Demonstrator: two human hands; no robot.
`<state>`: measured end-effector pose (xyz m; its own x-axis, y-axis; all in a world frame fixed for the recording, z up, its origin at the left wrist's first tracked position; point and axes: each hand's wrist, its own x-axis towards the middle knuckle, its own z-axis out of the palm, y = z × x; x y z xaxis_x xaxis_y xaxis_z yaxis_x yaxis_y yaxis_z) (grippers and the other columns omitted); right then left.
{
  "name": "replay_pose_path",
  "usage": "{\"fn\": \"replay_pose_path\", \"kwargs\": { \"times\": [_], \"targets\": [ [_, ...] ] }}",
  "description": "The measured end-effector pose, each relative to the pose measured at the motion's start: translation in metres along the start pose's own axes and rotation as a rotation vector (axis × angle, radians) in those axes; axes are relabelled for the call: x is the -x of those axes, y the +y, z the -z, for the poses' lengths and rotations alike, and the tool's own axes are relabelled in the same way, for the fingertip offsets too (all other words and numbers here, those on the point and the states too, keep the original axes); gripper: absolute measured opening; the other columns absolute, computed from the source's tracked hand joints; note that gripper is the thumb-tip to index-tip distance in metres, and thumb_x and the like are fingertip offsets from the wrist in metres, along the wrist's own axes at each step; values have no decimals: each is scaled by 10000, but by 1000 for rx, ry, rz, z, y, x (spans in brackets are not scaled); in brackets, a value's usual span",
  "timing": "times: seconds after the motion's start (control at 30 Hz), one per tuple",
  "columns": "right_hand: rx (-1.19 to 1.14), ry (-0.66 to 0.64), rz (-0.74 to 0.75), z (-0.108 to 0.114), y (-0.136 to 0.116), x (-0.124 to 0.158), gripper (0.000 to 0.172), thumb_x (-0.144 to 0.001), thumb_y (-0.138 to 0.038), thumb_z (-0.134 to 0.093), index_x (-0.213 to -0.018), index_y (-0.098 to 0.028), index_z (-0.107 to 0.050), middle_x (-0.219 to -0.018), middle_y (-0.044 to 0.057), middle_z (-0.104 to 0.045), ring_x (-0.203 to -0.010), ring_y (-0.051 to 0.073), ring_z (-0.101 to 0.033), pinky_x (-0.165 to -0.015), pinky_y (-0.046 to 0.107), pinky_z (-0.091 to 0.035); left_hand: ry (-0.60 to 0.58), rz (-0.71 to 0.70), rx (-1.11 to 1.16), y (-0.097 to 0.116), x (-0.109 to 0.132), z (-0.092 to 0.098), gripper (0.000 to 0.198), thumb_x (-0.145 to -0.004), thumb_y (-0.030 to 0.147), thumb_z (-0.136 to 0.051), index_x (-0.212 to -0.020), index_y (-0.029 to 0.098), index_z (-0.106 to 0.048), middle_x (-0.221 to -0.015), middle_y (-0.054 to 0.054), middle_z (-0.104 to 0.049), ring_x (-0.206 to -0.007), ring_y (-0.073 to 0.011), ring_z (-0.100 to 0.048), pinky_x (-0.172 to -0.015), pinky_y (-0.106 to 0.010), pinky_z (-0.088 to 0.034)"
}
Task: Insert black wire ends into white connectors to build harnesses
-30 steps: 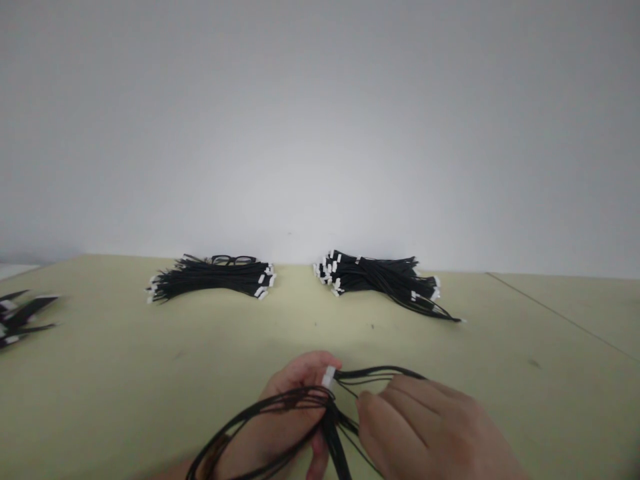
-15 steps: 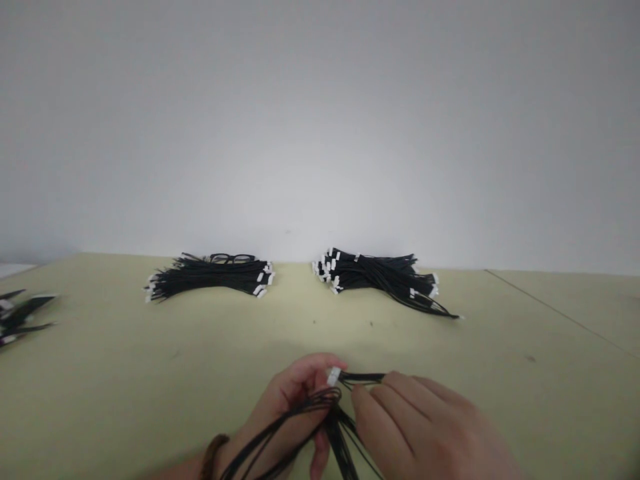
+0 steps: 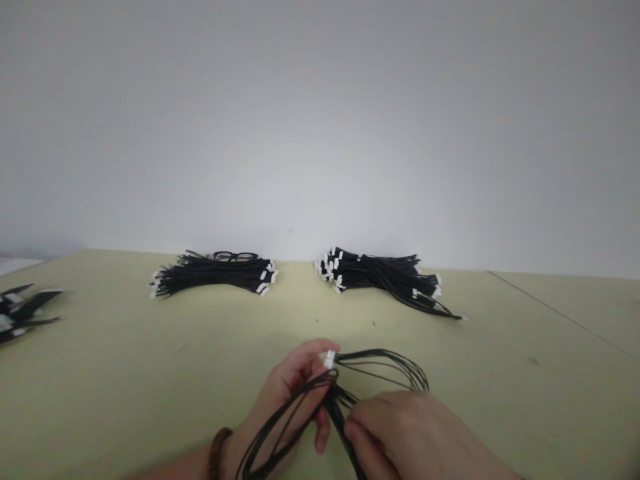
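My left hand [image 3: 285, 393] is clamped on a looped bundle of black wires [image 3: 385, 353] behind its white connector [image 3: 329, 360], my right hand [image 3: 405, 433] close beside, against the strands.

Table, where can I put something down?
There's room on the table in front of the left wire pile, beside the left hand, and right of the loose wires, below the right wire pile. It's crowded at the right hand.
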<state>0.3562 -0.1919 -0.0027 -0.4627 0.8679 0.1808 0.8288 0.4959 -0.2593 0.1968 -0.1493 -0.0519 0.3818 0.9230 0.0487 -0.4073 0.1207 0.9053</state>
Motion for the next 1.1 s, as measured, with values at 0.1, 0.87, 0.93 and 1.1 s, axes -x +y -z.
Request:
{"fn": "replay_pose_path", "kwargs": {
  "times": [0.1, 0.87, 0.93, 1.1],
  "targets": [
    [-144, -23, -15, 5, -3, -6, 237, -755, -46, -511, -677, -229, -638, -628, -50, -646, -515, 104, -569, -500, 200, -367, -3, 6, 10, 0, 0, 0, 411, -693, 435, -750, -1004, 202, -618, -671, 43, -499, -369, -41, -473, -306, -138, -388],
    [-1588, 603, -53, 81, 26, -7, 76, -828, -303, -636, -874, -243, -634, -458, -97, -319, -365, 68, -342, -350, 119, -341, 148, 16, -21, 4, 0, -7, 491, -591, 479, -801, -946, 183, -637, -617, 57, -525, -351, -47, -454, -283, -144, -388],
    [-1510, 369, -5, 73, 18, -5, 132, -897, -346, -542, -866, -226, -587, -386, -112, -296, -329, 81, -269, -330, 149, -296, 143, 13, -8, 3, 1, -8, 467, -588, 456, -811, -935, 187, -652, -624, 50, -539, -356, -48, -455, -294, -148, -401],
    [-761, 169, -6, 39, 8, 0, 89, -915, -225, -460, -967, -238, -532, -685, -27, -676, -528, 112, -548, -491, 204, -405, 111, 50, 152, 3, 6, -5, 393, -606, 400, -822, -938, 249, -675, -549, 52, -549, -386, -50, -473, -359, -121, -416]
  ]
}}
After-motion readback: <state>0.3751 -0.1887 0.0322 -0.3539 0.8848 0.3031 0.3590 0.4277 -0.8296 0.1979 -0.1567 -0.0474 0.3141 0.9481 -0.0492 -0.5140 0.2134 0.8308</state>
